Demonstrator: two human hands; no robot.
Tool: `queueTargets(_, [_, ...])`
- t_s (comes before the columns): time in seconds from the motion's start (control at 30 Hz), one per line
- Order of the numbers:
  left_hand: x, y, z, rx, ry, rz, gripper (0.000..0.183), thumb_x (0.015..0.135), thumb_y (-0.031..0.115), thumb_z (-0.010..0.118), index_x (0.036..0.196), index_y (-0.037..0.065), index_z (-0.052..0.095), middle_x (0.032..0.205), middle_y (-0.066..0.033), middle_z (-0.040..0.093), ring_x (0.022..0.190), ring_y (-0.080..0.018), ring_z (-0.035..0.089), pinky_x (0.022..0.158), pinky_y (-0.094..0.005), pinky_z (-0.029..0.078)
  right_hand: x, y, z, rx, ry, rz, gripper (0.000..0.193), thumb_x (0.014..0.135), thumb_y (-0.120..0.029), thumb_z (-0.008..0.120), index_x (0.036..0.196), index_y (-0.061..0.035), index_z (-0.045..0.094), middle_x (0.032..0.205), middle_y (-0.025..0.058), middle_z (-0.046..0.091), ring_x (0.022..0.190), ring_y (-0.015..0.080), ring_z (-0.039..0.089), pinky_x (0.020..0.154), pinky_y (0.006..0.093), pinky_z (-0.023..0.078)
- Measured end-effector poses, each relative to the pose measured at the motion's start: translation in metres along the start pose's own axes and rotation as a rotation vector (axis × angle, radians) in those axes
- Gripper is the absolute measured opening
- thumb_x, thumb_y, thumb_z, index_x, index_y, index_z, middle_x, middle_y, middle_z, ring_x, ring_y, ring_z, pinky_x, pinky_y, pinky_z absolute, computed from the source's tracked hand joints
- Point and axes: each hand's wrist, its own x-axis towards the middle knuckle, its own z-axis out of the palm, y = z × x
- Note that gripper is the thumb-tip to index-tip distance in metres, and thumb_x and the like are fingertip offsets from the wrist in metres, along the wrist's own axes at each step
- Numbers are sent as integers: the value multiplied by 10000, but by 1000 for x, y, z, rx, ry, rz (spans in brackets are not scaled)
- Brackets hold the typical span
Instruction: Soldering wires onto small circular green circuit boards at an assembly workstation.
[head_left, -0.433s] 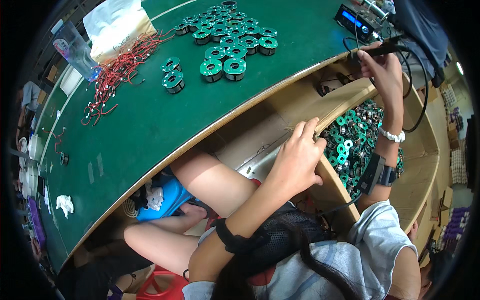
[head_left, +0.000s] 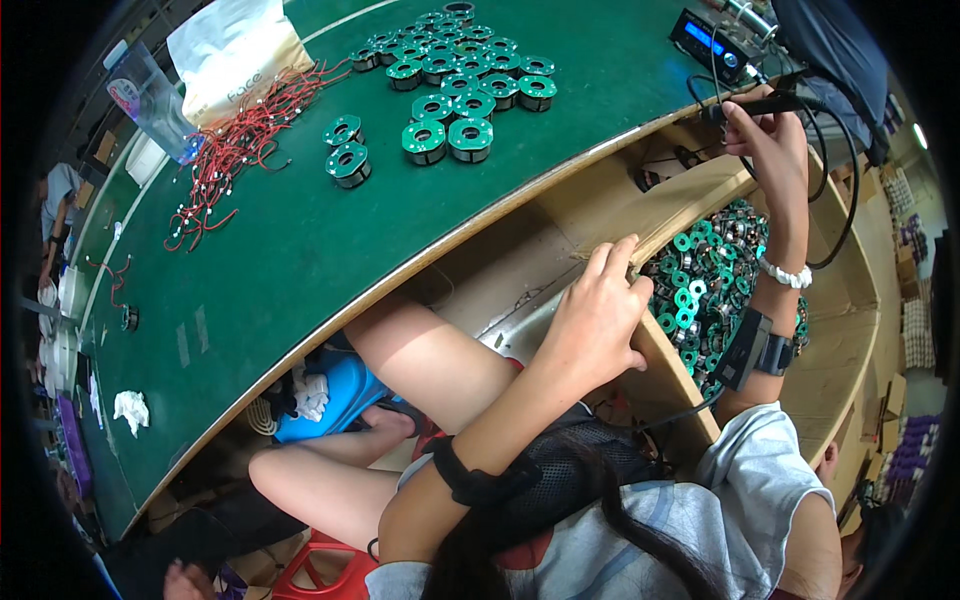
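Crumpled tissue (head_left: pixel 131 409): white, on the green tabletop (head_left: pixel 300 245) at its left end.
Bottle (head_left: pixel 150 105): clear, just beside the white bag.
Red wires (head_left: pixel 228 150): a tangled heap with white ends, spread in front of the white bag (head_left: pixel 235 50).
Pair of round parts (head_left: pixel 347 160): green-topped, one behind the other, apart from the larger group.
Group of round parts (head_left: pixel 460 85): many green-topped rings, set close together toward the far side.
Left hand (head_left: pixel 595 315): fingers loosely bent at the edge of the cardboard box; I cannot tell whether its grip grasps that edge.
Cardboard box (head_left: pixel 676 374): below the tabletop edge, holding a pile of loose parts (head_left: pixel 700 270), many with green rings.
Device (head_left: pixel 708 45): dark, with a lit blue display, on the tabletop.
Right hand (head_left: pixel 768 140): raised near the tabletop edge, its grip grasping the black cable.
Black cable (head_left: pixel 785 102): at the fingers, looping down beside the right wrist.
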Motion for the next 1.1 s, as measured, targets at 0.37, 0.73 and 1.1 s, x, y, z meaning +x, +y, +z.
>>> queueTargets(0.37, [1,0,0,27,-12,-2,512,401,220,835,792,9,581,1254,-237,404,1125,-354,423,940,-391,390,7,13,-10,-165,-123,55,201,779,-172,655,731,11,588,569,44,566,516,97,564,471,229,442])
queueTargets(0.73, [1,0,-1,27,-7,-5,515,407,220,836,799,2,584,1259,-234,397,1146,-356,408,940,-396,396,5,-2,-13,-272,-112,121,145,807,-153,635,777,-30,564,588,0,537,501,49,501,461,196,407])
queueTargets(1.1, [1,0,-1,22,-7,0,514,400,215,839,790,0,584,1254,-238,405,1143,-355,414,942,-392,395,-1,-17,-14,-357,-19,134,220,795,-192,634,718,10,590,579,19,552,481,56,493,437,197,389])
